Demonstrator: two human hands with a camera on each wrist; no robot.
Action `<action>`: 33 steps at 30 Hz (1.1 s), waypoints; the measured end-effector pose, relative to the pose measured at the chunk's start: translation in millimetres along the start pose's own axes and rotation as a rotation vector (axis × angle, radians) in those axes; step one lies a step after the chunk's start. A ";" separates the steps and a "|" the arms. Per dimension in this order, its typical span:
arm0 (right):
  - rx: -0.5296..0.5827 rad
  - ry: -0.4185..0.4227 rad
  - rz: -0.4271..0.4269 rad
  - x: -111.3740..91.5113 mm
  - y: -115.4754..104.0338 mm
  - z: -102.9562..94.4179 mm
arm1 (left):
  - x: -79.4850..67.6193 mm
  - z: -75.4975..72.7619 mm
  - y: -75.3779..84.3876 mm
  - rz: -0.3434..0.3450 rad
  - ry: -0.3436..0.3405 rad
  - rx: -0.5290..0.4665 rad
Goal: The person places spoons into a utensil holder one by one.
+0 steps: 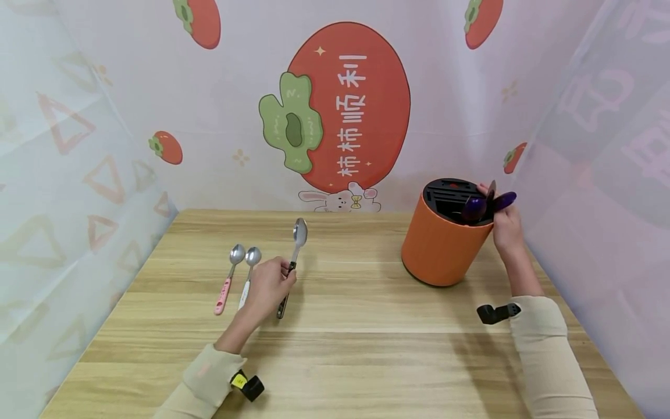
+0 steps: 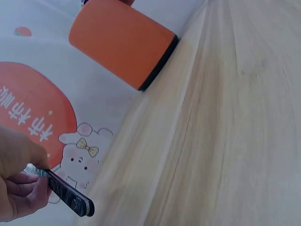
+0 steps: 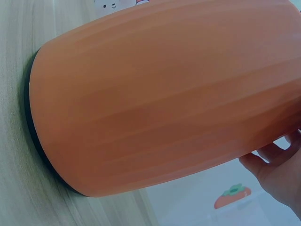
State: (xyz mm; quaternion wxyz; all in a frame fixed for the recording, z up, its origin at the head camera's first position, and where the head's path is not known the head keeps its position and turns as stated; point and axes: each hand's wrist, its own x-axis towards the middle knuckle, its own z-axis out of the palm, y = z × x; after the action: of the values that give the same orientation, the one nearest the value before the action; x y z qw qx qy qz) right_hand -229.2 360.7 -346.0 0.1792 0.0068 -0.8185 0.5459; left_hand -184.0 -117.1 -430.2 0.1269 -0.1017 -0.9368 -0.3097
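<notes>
My left hand [image 1: 269, 284] pinches a spoon with a black handle [image 1: 283, 305] between thumb and fingers. The steel bowl of this spoon [image 1: 300, 231] points away from me. In the left wrist view the handle end [image 2: 75, 200] sticks out below the fingers. On the right stands an orange cylindrical utensil holder [image 1: 445, 247] with a slotted black top [image 1: 445, 189]. My right hand [image 1: 506, 230] grips its upper right side, fingertips at the rim. Shiny purple utensil ends [image 1: 473, 208] rise from the holder beside that hand and partly hide it.
A spoon with a pink handle [image 1: 223, 295] and one with a white handle [image 1: 245, 294] lie left of my left hand, which overlaps the white one. All stand on a wood-grain table [image 1: 356, 361], with printed cloth walls [image 1: 445, 105] at the back and sides.
</notes>
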 end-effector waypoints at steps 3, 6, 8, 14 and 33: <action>-0.008 0.002 0.005 -0.1 0.0 0.0 | 0.6 0.1 7.4 -0.009 -0.006 -0.015; -0.008 -0.001 -0.005 -0.5 -1.0 0.4 | 0.6 1.2 13.4 -0.007 -0.009 -0.033; -0.021 0.001 -0.016 -0.7 -1.4 0.6 | 0.8 2.1 17.3 0.004 -0.006 -0.040; -0.058 0.018 -0.031 0.1 -0.4 0.0 | 3.8 4.3 32.8 0.049 0.020 -0.070; -0.061 0.010 -0.034 0.0 0.6 -0.9 | 18.1 31.2 82.1 0.194 0.033 -0.167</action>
State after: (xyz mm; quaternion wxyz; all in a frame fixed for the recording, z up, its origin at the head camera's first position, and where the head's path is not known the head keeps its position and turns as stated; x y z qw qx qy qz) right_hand -229.0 361.7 -346.2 0.1928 0.0124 -0.8336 0.5175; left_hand -184.5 -31.6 -403.4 0.1626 -0.1968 -0.8914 -0.3746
